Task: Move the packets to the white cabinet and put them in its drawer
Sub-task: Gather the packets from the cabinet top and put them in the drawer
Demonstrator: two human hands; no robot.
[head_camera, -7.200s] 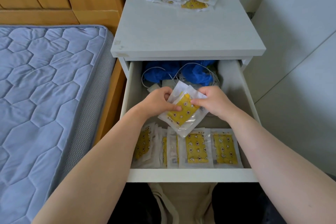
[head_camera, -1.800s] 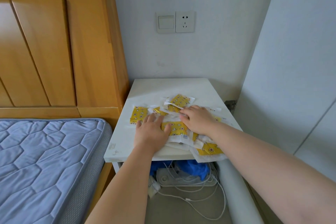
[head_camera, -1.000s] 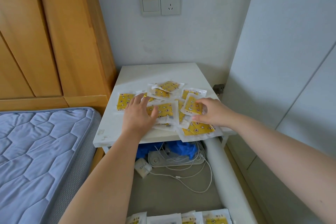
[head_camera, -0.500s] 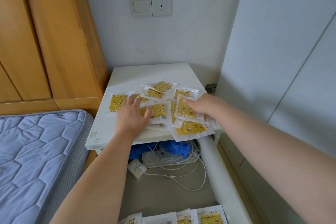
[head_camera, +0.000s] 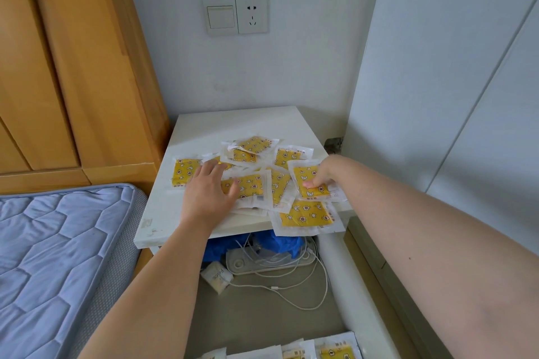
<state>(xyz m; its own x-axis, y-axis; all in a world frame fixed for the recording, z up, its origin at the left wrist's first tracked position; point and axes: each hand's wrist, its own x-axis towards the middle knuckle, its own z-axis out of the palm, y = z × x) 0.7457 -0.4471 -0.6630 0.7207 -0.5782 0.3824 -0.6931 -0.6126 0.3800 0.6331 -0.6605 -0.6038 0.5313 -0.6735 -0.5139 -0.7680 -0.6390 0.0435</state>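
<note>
- Head view: gathering packets (head_camera: 250,186) on white cabinet (head_camera: 233,122) top, at centre.
- Left hand (head_camera: 208,192) flat, fingers spread, pressing them; right hand (head_camera: 322,173), at 3 o'clock, pinching one packet (head_camera: 303,175).
- Next, likely: carrying down into drawer (head_camera: 350,300) at 6 o'clock.

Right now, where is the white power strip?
In the head view, centre, the white power strip lies deep in the open drawer, under the white cabinet top, before the crumpled blue cloth.

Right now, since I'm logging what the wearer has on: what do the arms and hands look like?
The left forearm and right forearm are bare, with no sleeves in view. The left hand and right hand wear no gloves. No watch, bracelet or ring shows.
</note>
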